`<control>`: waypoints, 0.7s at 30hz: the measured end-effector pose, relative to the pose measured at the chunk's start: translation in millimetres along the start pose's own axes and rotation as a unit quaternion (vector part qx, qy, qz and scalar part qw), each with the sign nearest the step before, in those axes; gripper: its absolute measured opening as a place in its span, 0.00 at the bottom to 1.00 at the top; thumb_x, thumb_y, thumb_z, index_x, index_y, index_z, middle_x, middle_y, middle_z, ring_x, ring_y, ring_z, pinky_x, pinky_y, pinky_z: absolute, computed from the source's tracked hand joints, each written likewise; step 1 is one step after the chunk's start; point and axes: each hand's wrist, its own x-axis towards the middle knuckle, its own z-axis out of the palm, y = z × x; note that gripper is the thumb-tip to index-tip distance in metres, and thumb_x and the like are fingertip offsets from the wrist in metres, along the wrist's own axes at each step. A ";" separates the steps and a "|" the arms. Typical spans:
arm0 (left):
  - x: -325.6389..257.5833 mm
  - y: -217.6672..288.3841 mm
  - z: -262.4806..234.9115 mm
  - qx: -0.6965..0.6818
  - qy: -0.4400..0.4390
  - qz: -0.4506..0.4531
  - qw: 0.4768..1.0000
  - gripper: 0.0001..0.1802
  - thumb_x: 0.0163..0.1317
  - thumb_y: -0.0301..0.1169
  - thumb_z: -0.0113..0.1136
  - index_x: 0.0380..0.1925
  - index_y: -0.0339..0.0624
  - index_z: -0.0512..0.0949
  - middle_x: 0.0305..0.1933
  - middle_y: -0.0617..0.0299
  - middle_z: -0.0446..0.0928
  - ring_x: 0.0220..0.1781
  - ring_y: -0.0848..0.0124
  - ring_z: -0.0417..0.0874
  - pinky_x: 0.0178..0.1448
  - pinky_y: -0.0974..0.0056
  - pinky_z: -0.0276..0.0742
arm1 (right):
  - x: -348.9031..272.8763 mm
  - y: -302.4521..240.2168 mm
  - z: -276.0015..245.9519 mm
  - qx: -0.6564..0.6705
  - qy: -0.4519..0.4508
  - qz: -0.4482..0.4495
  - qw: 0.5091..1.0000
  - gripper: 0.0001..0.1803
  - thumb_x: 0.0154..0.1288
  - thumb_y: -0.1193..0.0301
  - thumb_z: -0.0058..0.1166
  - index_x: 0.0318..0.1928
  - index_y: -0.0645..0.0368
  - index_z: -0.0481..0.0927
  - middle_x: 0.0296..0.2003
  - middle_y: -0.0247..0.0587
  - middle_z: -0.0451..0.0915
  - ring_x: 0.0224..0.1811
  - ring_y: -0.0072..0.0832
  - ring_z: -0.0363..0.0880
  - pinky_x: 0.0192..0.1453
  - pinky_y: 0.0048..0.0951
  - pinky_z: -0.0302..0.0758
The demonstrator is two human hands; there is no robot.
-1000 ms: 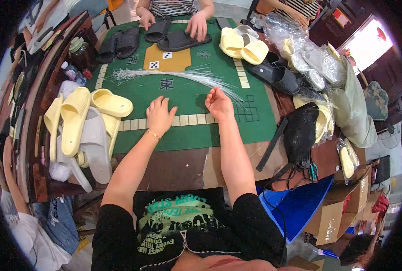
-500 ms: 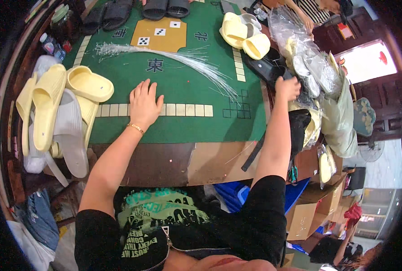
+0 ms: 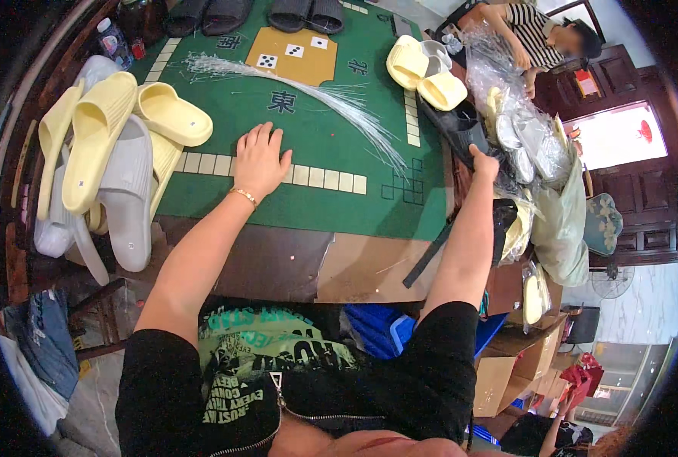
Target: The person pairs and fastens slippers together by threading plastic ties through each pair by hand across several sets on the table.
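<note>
My left hand (image 3: 263, 161) lies flat on the green table mat (image 3: 316, 141), fingers stretched out and nothing in them. At the table's right edge my right hand (image 3: 484, 161) grips the near end of a black slipper (image 3: 456, 129); some fingers are hidden. Just beyond that slipper lie yellow slippers (image 3: 441, 91) with a grey one (image 3: 433, 55) beside them. A loose bundle of thin, clear-white plastic strands (image 3: 331, 100) stretches across the mat ahead of my left hand. Left of that hand rests a pile of yellow slippers (image 3: 99, 145) and grey slippers (image 3: 124, 194).
Dark slippers (image 3: 297, 14) line the far edge near a yellow panel (image 3: 320, 62). A plastic bottle (image 3: 113, 42) stands far left. Bagged slippers (image 3: 533, 137) are heaped on the right, beside a person in a striped top (image 3: 533, 30). Cardboard boxes (image 3: 499, 377) sit lower right.
The view has shifted, so the table's contents appear lower right or higher. My right hand has closed on the black slipper's near end. My left hand stays flat on the mat.
</note>
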 end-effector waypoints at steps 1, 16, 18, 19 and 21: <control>-1.9 -5.0 -1.0 0.005 0.002 -0.008 1.000 0.24 0.56 0.40 0.57 0.50 0.39 0.71 0.58 0.51 0.67 0.61 0.57 0.65 0.64 0.52 0.59 | -23.5 -23.1 -19.5 -0.030 -0.002 -0.017 0.999 0.44 0.40 0.45 0.67 0.50 0.68 0.76 0.56 0.53 0.72 0.59 0.47 0.68 0.63 0.43 0.64; 0.9 -28.6 9.7 -0.218 0.044 -0.040 0.974 0.22 0.52 0.43 0.60 0.43 0.42 0.78 0.50 0.56 0.75 0.55 0.58 0.72 0.60 0.55 0.64 | -81.5 -58.0 -247.2 0.207 -0.161 -0.269 0.927 0.11 0.54 0.67 0.64 0.36 0.59 0.80 0.26 0.27 0.76 0.26 0.18 0.70 0.35 0.22 0.66; 2.7 -40.7 8.6 -0.296 0.014 -0.068 0.953 0.23 0.55 0.44 0.59 0.46 0.41 0.77 0.50 0.55 0.76 0.53 0.59 0.74 0.58 0.60 0.68 | -123.3 -67.6 -262.8 0.223 -0.226 -0.307 0.897 0.11 0.57 0.69 0.60 0.39 0.60 0.78 0.33 0.26 0.77 0.36 0.15 0.72 0.45 0.20 0.66; 3.0 -43.3 3.6 -0.385 -0.031 -0.102 0.917 0.24 0.56 0.45 0.58 0.46 0.40 0.76 0.51 0.55 0.76 0.54 0.61 0.74 0.58 0.61 0.68 | -138.7 -69.0 -267.9 0.244 -0.265 -0.333 0.871 0.12 0.58 0.70 0.58 0.42 0.60 0.77 0.35 0.27 0.77 0.38 0.16 0.73 0.47 0.20 0.67; -1.0 -56.8 -1.0 -0.535 -0.077 -0.152 0.828 0.27 0.60 0.47 0.56 0.49 0.37 0.74 0.54 0.56 0.75 0.55 0.67 0.74 0.58 0.66 0.68 | -167.8 -77.2 -271.5 0.225 -0.334 -0.383 0.831 0.14 0.59 0.73 0.55 0.46 0.63 0.74 0.38 0.31 0.77 0.42 0.19 0.73 0.52 0.20 0.66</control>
